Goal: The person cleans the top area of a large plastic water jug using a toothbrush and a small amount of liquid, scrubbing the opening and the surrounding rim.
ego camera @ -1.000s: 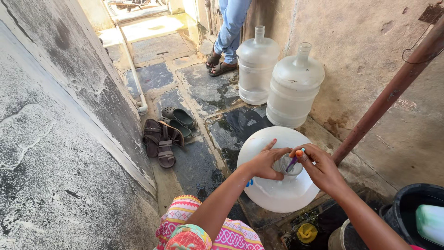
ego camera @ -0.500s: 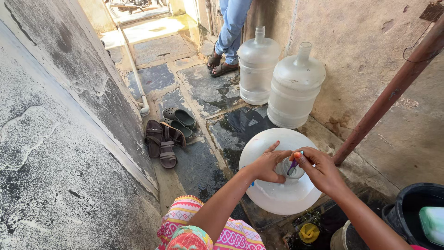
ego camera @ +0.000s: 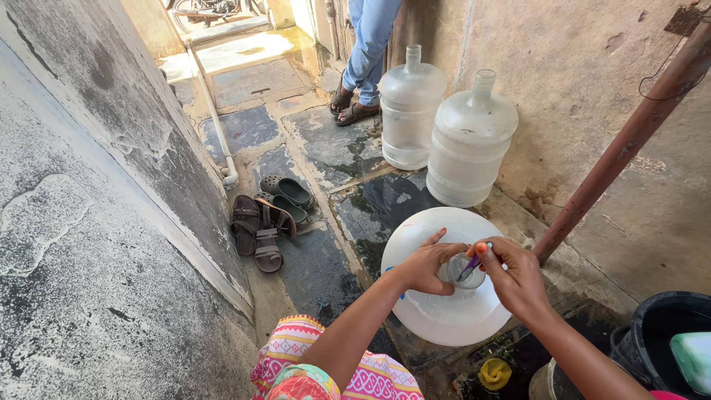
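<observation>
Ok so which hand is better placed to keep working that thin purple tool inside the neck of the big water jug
Probably the right hand: its fingertips already pinch the thin purple tool that dips into the neck of the water jug. The left hand grips the neck's side, steadying it.

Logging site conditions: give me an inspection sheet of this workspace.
Surface: dark stone floor, wet in patches.
Job's things: large water jug; thin purple tool in its neck.
Clutter: two more jugs, sandals, black bucket.
Grippers: left hand grips the jug's neck; right hand holds the tool.
Cables: nothing seen.
Surroundings: rusty pipe, stained walls, a person's legs.
</observation>
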